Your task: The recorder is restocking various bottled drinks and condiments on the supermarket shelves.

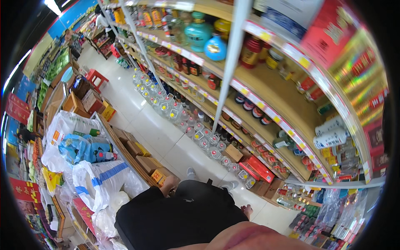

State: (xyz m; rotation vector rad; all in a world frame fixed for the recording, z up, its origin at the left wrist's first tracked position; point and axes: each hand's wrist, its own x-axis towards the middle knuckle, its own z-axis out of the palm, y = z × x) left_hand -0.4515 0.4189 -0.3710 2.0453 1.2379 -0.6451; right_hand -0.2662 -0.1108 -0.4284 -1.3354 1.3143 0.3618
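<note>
My left hand (169, 182) is low at my left side, beside a yellow-orange carton (158, 177) and brown cardboard boxes (149, 163) under the edge of a display stand; its fingers are partly hidden, and whether it touches the carton cannot be told. On the other side, my right hand (247, 211) hangs over the tiled floor, fingers loosely bent, with no object visible in it. Black cloth with a small light mark (200, 206) covers my front. Clear plastic bottles with red caps (214, 152) and yellow caps (172, 115) stand along the foot of the shelving.
Long shelves (265, 78) of bottles and jars run along the right. At left, a display stand holds white and blue plastic bags (103, 178). Further up the tiled aisle (137, 125) are a red plastic stool (96, 78), open cardboard boxes (73, 104) and other people (101, 21).
</note>
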